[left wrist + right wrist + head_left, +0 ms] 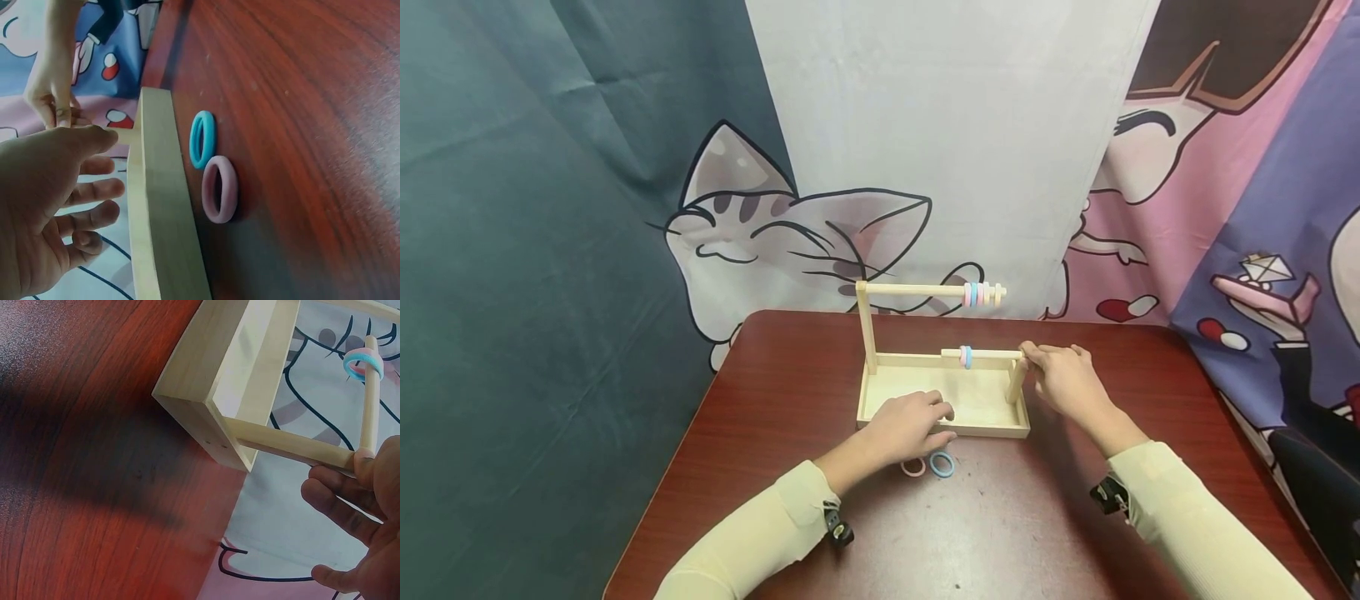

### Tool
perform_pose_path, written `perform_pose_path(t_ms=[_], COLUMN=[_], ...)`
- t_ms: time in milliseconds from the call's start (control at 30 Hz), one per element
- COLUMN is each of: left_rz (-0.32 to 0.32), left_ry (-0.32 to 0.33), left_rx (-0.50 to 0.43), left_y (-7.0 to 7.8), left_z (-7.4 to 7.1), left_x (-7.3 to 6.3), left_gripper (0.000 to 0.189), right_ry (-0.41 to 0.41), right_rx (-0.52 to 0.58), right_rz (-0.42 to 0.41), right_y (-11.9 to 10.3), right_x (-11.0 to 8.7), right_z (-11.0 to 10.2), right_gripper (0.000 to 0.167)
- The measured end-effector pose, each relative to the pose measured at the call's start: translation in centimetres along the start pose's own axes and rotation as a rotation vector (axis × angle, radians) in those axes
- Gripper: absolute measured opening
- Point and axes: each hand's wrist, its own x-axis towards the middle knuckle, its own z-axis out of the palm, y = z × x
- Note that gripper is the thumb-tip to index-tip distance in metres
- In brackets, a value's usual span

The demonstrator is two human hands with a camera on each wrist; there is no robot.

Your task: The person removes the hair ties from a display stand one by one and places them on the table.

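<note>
A wooden rack stands on the table, with a shallow tray base and two horizontal rods. My right hand pinches the top of its short post between thumb and index finger, where the lower rod joins. A blue ring and a pink ring sit on that rod. Over the tray's front edge hovers my left hand, fingers loosely bent and holding nothing. Just in front of the tray, a blue ring and a pink ring lie side by side on the table.
The upper rod carries several pink, blue and cream rings near its free right end. Behind the dark red table hangs a printed cloth with cartoon figures. A green curtain hangs on the left.
</note>
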Motion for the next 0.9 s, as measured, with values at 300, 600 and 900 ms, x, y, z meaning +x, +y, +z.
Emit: perform_pose_path(t_ms=[300,600,900], left_rz=[-0.167,-0.256,-0.295], left_ry=[0.112,0.204,0.232], left_rx=[-0.04,-0.111,-0.178], left_y=[-0.9,-2.2,-2.9], left_z=[-0.6,-1.2,-1.6], left_x=[0.4,1.2,1.8], left_gripper=[0.033,0.039,0.054], right_ry=[0.041,0.034,0.031], right_rx=[0.002,-0.003,0.005], right_rz=[-0.018,-0.013,-0.011], right_y=[-0.1,0.1,0.2], right_x=[0.0,0.2,0.1], right_z=[0.2,0.2,0.4], right_gripper=[0.014,0.017,0.017])
